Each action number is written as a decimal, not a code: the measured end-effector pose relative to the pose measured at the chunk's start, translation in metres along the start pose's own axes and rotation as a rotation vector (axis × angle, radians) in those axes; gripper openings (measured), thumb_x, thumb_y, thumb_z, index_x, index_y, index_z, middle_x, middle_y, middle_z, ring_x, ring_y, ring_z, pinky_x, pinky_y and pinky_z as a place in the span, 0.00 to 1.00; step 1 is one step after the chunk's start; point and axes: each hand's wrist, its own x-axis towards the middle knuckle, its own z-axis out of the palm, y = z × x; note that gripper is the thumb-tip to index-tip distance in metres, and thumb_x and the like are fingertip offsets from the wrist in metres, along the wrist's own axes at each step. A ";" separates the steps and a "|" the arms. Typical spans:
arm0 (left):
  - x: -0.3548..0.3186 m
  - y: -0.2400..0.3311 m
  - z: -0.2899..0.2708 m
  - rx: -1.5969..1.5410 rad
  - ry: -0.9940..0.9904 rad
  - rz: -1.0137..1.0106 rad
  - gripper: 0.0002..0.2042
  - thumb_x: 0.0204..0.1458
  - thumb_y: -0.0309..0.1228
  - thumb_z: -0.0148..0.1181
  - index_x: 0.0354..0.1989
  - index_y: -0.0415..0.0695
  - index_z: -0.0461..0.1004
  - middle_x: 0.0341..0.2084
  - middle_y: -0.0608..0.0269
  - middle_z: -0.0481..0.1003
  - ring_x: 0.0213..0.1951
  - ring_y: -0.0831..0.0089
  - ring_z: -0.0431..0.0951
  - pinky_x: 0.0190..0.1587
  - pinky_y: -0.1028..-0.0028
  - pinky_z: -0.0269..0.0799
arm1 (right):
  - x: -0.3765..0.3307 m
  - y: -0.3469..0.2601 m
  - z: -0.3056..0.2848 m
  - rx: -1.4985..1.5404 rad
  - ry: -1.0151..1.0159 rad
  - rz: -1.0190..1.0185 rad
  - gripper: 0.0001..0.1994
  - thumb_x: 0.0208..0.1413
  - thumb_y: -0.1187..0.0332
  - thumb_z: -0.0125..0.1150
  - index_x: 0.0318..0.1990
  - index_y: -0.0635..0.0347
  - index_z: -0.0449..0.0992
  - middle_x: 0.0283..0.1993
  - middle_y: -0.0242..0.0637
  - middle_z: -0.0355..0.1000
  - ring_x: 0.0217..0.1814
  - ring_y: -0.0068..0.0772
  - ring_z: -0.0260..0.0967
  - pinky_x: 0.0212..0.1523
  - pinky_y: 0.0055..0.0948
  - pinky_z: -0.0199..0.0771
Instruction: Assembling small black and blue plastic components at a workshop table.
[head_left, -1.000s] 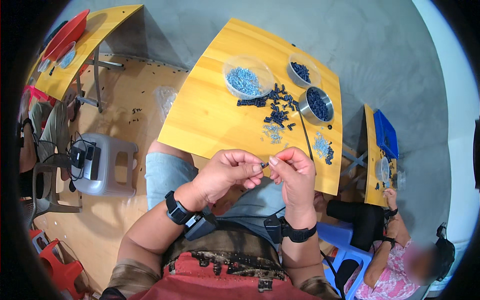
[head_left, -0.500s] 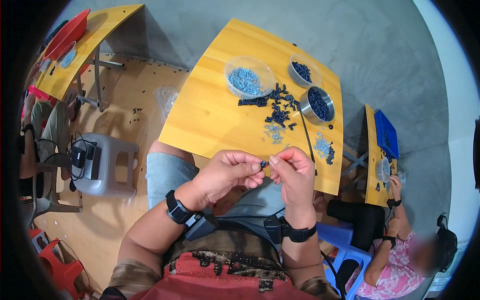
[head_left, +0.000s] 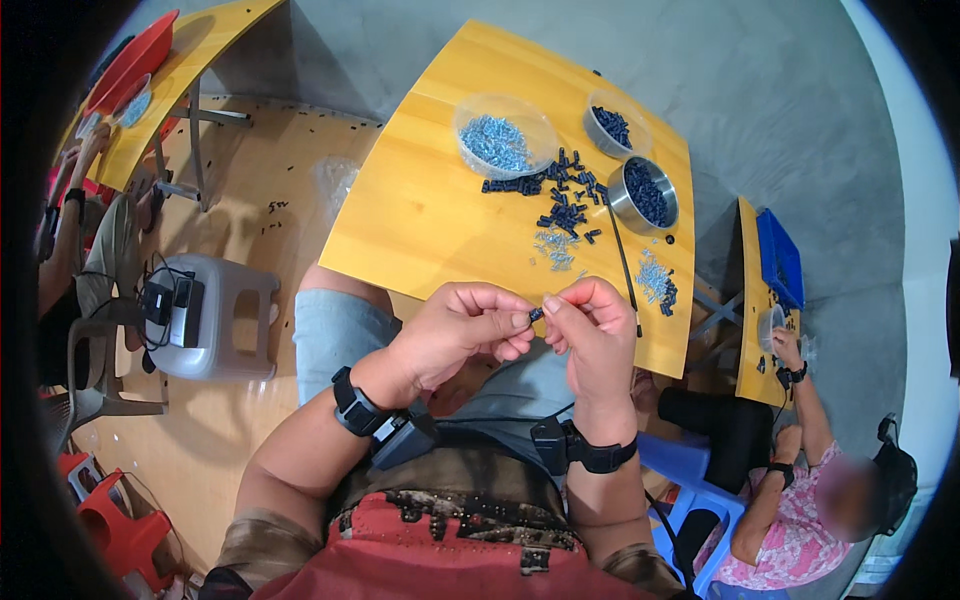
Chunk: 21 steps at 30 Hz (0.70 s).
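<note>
A small black plastic part (head_left: 536,314) is pinched between the thumb and forefinger of my left hand (head_left: 455,330), just off the near edge of the table. My right hand (head_left: 592,330) is closed in a pinch at the other end of that part. Its fingertips hide whatever they hold. Beyond my hands, loose black parts (head_left: 566,215) lie in a pile on the yellow table (head_left: 420,210). Small silvery metal pieces (head_left: 556,248) are scattered near them, with another little heap of silvery pieces (head_left: 655,280) to the right.
A clear bowl (head_left: 548,135) holds bluish-silver pieces. A second clear bowl (head_left: 640,130) and a steel bowl (head_left: 672,208) hold black parts. A thin black rod (head_left: 622,258) lies on the table. A grey stool (head_left: 215,330) stands left; a co-worker (head_left: 790,520) sits right.
The table and its contents appear slightly higher and further right in view. Both hands stay together at the black part, which now shows more between the fingertips.
</note>
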 end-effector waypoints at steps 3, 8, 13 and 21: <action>-0.001 0.001 0.002 0.028 0.008 0.010 0.07 0.52 0.25 0.56 0.38 0.36 0.73 0.28 0.58 0.76 0.28 0.76 0.76 0.30 0.80 0.74 | 0.001 0.000 0.000 -0.016 0.000 -0.006 0.06 0.47 0.74 0.62 0.25 0.61 0.69 0.20 0.25 0.66 0.18 0.11 0.60 0.18 0.12 0.57; -0.003 0.003 0.005 0.079 0.035 0.010 0.08 0.50 0.28 0.59 0.37 0.37 0.74 0.26 0.62 0.76 0.28 0.79 0.75 0.32 0.82 0.72 | 0.001 0.002 0.000 -0.031 -0.001 -0.015 0.07 0.46 0.75 0.62 0.24 0.62 0.68 0.20 0.25 0.65 0.19 0.11 0.59 0.19 0.12 0.56; -0.004 0.006 0.012 0.252 0.077 0.063 0.07 0.50 0.27 0.59 0.35 0.38 0.74 0.23 0.62 0.75 0.24 0.82 0.74 0.23 0.84 0.70 | 0.000 0.002 -0.001 -0.064 0.010 -0.019 0.07 0.46 0.76 0.62 0.24 0.62 0.68 0.20 0.25 0.65 0.19 0.11 0.60 0.20 0.12 0.57; -0.005 -0.002 0.010 0.441 0.085 0.270 0.07 0.50 0.26 0.59 0.37 0.38 0.74 0.24 0.63 0.76 0.24 0.84 0.73 0.17 0.87 0.64 | -0.004 -0.002 -0.006 -0.039 -0.040 -0.010 0.05 0.47 0.76 0.62 0.29 0.64 0.71 0.24 0.30 0.70 0.21 0.14 0.64 0.21 0.13 0.61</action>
